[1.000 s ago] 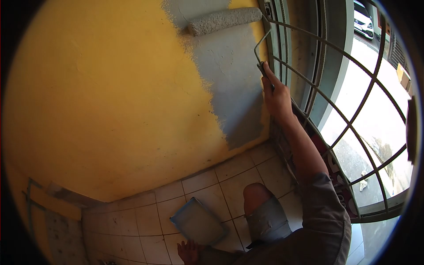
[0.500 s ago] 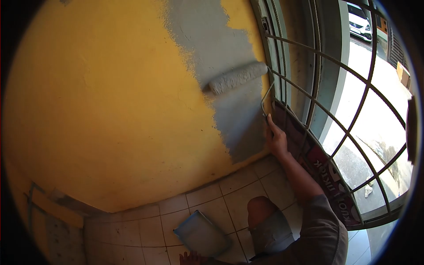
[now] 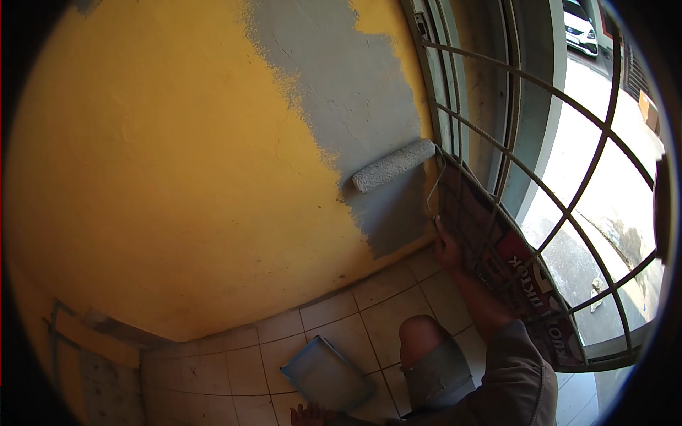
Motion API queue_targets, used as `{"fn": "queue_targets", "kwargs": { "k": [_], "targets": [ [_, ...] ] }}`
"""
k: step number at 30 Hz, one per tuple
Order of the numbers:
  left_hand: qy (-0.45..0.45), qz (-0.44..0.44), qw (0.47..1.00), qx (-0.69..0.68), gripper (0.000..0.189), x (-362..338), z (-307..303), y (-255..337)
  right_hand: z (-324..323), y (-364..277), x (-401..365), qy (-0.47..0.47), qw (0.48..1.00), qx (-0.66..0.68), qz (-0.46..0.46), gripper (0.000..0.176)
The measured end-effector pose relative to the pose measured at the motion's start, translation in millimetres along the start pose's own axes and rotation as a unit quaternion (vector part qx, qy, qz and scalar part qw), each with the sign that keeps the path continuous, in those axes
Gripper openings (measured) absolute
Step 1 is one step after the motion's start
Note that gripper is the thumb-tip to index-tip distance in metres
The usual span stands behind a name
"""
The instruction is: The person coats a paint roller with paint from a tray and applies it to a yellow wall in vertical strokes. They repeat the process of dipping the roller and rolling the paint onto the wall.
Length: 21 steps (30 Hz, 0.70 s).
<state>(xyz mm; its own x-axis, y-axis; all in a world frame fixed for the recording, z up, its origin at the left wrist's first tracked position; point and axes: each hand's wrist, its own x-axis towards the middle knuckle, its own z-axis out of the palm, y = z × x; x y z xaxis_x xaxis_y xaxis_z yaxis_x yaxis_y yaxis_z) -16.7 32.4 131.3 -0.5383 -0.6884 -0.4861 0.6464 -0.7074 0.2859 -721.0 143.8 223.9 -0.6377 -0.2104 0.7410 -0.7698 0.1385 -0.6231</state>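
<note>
My right hand [image 3: 447,245] is closed around the handle of a paint roller [image 3: 394,166]. The roller's fuzzy grey sleeve lies against the wall, tilted up to the right, on a band of grey paint [image 3: 341,85] over the yellow wall [image 3: 177,163]. At the bottom edge, my left hand [image 3: 307,414] has its fingers spread and appears to hold nothing. Just beside it, a blue-rimmed paint tray [image 3: 328,376] rests on the floor.
To the right, a window grille of metal bars [image 3: 561,213] borders the painted band, with a printed banner [image 3: 526,273] along its lower part. My bent knee [image 3: 424,341] is above the tiled floor [image 3: 334,312]. A white car [image 3: 579,32] stands outside.
The roller has moved down the wall and slightly right, with my right hand lower too. My left hand and the tray have barely shifted.
</note>
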Motion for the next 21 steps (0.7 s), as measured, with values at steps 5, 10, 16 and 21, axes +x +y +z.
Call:
{"fn": "queue_targets", "kwargs": {
  "k": [5, 10, 16, 21],
  "targets": [
    [-0.031, -0.032, 0.999, -0.028, 0.032, 6.4, 1.7, 1.5, -4.9, -23.9, 30.5, 0.003, 0.999, 0.032, 0.015, 0.054],
    [-0.006, 0.054, 0.995, 0.079, 0.035, 20.4, -11.8, -8.4, -9.7, -59.5, 74.7, 0.01, 0.999, 0.043, -0.002, 0.056],
    [0.01, 0.009, 1.0, -0.024, 0.035, 18.2, -3.8, -3.8, -11.5, -110.0, 130.5, 0.023, 0.999, 0.02, -0.015, 0.054],
    [0.035, 0.108, 0.987, 0.118, 0.034, 42.7, -35.5, -5.9, -11.0, -149.0, 178.2, 0.046, 0.998, 0.04, -0.023, 0.053]
  ]
}}
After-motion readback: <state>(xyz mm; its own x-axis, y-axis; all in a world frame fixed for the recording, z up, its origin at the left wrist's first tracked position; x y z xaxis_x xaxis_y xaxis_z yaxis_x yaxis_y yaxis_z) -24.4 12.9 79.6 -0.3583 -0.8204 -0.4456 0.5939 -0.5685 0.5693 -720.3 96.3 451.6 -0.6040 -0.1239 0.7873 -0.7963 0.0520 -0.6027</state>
